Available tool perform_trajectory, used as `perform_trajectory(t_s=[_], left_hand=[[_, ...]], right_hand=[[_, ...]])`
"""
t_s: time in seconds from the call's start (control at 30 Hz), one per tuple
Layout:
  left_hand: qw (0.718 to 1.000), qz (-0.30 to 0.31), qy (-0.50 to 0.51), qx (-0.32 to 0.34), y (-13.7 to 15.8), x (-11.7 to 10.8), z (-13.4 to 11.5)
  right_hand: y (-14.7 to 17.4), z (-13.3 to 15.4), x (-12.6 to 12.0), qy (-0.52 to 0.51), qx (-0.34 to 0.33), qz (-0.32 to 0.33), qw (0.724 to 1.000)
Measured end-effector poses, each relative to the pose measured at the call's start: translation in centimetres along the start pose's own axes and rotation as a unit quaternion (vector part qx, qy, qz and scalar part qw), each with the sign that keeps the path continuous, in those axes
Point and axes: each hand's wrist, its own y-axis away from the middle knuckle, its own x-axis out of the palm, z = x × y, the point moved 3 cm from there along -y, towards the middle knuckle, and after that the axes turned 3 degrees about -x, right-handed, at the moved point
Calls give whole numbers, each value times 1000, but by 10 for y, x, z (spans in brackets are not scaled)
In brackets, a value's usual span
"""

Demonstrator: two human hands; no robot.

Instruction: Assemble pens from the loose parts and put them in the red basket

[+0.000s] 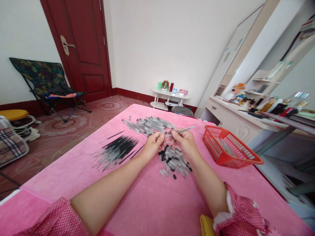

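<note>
My right hand (pixel 181 139) is closed around a clear pen barrel (pixel 187 129), which points up to the right. My left hand (pixel 155 143) is pinched at the barrel's left end; what lies between its fingertips is too small to make out. Beneath my hands lies a heap of clear and black pen caps (pixel 176 162). Beyond them is a loose pile of clear pen barrels (pixel 152 124). Left of my left hand, a bundle of dark pen refills (pixel 118 150) is spread out, with a few lying apart.
A pink cloth (pixel 147 203) covers the table. At the right edge stands a red plastic basket (pixel 228 160) with some clear pieces inside. A yellow cloth (pixel 206 225) lies by my right sleeve. Farther off are a folding chair (pixel 49 78) and a cluttered dresser (pixel 228 109).
</note>
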Motion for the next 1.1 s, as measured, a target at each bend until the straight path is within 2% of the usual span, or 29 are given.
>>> perform_trajectory(t_s=[0.17,0.37,0.6,0.77,0.9,1.0,1.1], left_hand=[[999,-5,19,-50,1,-1,2],[999,-32,-22,3,1,-3,-4],[998,-18,8,-57,2,-1,4],[999,6,-29,-24,1,0,4],[997,17,40,-60,2,1,6],[996,8,31,-78,2,0,7],[999,-26,-15,-42,2,-2,4]], right_hand=[[1,0,3,-5,10,14,1000],[0,-2,-1,-30,21,0,999],[0,-5,-1,-12,23,10,1000],[-1,-6,-2,-25,28,3,999],[0,-6,0,-13,10,26,1000],[0,-8,-1,-16,13,30,999],[-2,-10,-5,-32,30,9,999]])
